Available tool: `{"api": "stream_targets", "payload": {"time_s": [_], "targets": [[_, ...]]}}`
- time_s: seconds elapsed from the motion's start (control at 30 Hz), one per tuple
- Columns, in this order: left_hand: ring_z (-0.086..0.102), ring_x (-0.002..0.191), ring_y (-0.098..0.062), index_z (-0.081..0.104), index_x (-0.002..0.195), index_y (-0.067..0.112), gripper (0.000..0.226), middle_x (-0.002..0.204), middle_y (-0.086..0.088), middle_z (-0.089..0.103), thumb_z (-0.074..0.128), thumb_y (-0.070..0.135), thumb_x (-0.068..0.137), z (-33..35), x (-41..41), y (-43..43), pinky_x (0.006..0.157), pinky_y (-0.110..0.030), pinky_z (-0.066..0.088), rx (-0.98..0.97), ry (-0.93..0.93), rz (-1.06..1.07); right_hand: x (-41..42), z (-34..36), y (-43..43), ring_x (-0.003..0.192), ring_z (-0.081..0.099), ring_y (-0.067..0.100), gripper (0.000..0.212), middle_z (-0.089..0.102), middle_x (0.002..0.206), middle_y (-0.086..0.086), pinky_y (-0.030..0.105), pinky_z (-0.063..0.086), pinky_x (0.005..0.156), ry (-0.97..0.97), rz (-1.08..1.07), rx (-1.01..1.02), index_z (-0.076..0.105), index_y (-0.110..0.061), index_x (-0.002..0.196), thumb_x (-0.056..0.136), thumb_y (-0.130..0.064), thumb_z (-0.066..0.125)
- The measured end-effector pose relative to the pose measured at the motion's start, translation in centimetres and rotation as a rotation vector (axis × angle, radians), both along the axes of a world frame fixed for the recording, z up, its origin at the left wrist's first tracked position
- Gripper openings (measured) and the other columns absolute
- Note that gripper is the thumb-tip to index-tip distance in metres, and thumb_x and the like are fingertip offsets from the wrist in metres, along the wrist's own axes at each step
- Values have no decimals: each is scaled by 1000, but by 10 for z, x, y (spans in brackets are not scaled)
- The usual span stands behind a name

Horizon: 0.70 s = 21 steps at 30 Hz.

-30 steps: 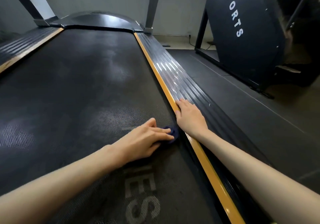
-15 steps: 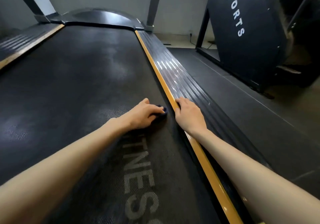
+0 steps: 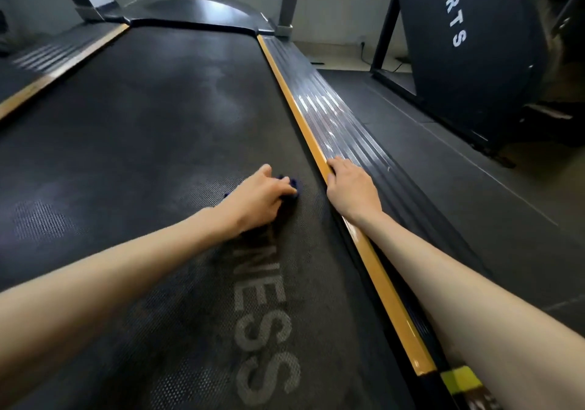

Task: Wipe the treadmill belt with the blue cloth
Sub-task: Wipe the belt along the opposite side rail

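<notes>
The black textured treadmill belt fills most of the view, with grey lettering near the bottom. My left hand presses a small dark blue cloth flat on the belt, right of centre; only the cloth's edges show past my fingers. My right hand rests palm down on the ribbed right side rail, its fingers over the orange strip at the belt's edge. The two hands lie side by side, a short gap apart.
The motor hood and two uprights stand at the belt's far end. A second orange-edged rail runs along the left. A dark machine panel with white lettering stands on the floor mat to the right.
My left hand slid the cloth forward along the belt, away from me, then a little left of the orange strip. My right hand stayed on the rail.
</notes>
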<state>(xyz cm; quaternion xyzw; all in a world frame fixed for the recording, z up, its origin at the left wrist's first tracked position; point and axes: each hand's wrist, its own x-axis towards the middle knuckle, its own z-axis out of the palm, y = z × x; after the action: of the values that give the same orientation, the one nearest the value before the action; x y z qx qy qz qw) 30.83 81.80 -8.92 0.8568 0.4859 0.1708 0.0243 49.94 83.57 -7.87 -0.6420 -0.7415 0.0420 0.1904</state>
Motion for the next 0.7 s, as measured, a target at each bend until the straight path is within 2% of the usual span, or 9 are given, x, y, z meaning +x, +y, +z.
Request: {"api": "stream_targets", "payload": {"time_s": [0.1,0.17,0.27,0.37,0.4,0.47,0.57,0.63,0.7], "targets": [[32,73,-12,65,108,17,35,111,-4,65,40,16,83,0,10,-77,74,-33,43,76,-27,-410,0,1,0,129,41,22,42,44,142,5,37,32,108,-11,-8,11,41,-14,140,100,-24,35],[40,73,-15,63,112,17,37,122,-3,62,48,13,79,-3,10,-113,76,-23,36,119,41,-542,-1,1,-1,130,41,22,42,44,142,5,38,33,109,-13,-12,7,40,-14,140,100,-24,35],[48,72,-20,65,113,18,41,119,-6,64,49,9,76,0,1,-84,75,-25,35,215,112,-469,-1,0,-1,133,38,22,43,41,145,5,39,30,111,-13,-3,-8,38,-14,141,100,-25,34],[44,69,-25,70,107,19,39,106,-8,70,45,2,82,3,-11,-31,71,-30,38,194,21,-80,-1,0,-1,133,37,22,43,40,145,5,39,29,112,-32,0,-13,38,-13,142,100,-25,33],[41,69,-25,71,106,18,38,105,-6,70,47,0,82,2,-12,-26,70,-28,36,189,-6,-30,-1,-1,0,133,37,22,43,40,146,5,39,29,112,-40,0,-9,38,-13,141,101,-24,32],[42,64,-25,72,100,16,38,105,-4,70,45,3,77,1,-1,-44,66,-23,31,192,-26,-156,-1,-3,2,133,36,22,42,38,146,5,38,27,111,-65,8,2,39,-12,140,100,-23,32],[43,65,-21,70,104,17,38,119,-2,65,41,12,81,3,11,-95,69,-22,30,134,-14,-538,0,-4,3,135,33,22,42,36,148,5,38,25,112,-61,7,-2,38,-12,141,100,-23,32],[41,67,-19,68,109,19,39,123,-1,62,41,13,83,3,8,-95,71,-23,32,154,66,-590,-1,-3,3,135,33,21,43,36,148,5,38,26,113,-57,7,-4,37,-13,141,100,-24,32],[38,66,-17,70,107,21,44,118,-2,65,37,13,79,3,-3,-67,70,-24,33,242,89,-449,0,-3,3,135,33,22,43,36,148,5,38,26,113,-63,16,-5,37,-13,141,100,-24,32]]}}
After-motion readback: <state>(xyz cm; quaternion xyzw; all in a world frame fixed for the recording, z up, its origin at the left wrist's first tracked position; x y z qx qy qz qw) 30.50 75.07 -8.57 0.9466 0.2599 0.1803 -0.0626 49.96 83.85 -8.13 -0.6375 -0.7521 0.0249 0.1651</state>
